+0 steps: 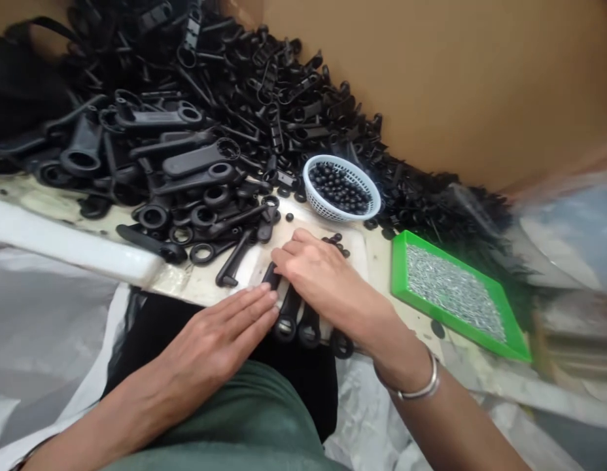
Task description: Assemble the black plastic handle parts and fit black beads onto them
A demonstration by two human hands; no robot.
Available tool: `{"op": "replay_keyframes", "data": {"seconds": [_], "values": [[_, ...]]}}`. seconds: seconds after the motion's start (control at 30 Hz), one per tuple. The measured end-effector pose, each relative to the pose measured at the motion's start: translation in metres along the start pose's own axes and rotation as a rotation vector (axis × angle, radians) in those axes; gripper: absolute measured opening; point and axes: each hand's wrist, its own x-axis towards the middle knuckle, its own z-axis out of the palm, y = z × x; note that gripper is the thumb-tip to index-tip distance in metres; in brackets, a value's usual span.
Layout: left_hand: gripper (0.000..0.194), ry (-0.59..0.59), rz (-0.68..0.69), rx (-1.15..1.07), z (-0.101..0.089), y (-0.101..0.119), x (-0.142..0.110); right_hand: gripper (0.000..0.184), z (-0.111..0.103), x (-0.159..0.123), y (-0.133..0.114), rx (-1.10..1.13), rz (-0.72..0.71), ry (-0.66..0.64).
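My left hand (220, 333) has its fingers pressed together over the lower end of a black plastic crank handle (271, 276), covering that end; its thumb is hidden. Curled around the upper part of the same handle is my right hand (316, 269), its fingertips partly hidden. Under and beside my right hand, more crank handles lie side by side, their ring ends (285, 328) toward me at the table edge. Several small black knobs (339, 243) sit just beyond my right hand on a white board (357, 245).
A large pile of black handles (200, 124) covers the back and left. Behind my hands stands a light blue basket (311, 196) of black balls. To the right, a green tray (399, 265) holds many small metal pins (453, 288). Brown cardboard (445, 85) rises behind.
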Motion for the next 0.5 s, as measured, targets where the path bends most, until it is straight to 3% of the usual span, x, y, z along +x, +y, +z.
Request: {"op": "replay_keyframes", "data": {"seconds": [0.13,0.23,0.3,0.37,0.5], "values": [[0.040,-0.046,-0.028,0.011,-0.003,0.001,-0.004,0.022,-0.018,-0.022,0.014,0.186,0.039,0.176],[0.045,-0.105,-0.019,0.005,-0.006,-0.002,-0.006,0.025,-0.032,-0.077,0.052,0.230,0.279,0.342],[0.047,-0.108,0.000,0.008,-0.009,-0.005,-0.006,0.026,-0.035,-0.124,0.083,0.207,0.452,0.309],[0.048,-0.113,0.049,0.017,-0.013,-0.008,-0.003,0.028,-0.029,-0.164,0.110,0.200,0.515,0.273],[0.053,-0.101,0.099,0.019,-0.017,-0.009,0.008,0.035,-0.006,-0.195,0.135,0.291,0.477,0.145]]}}
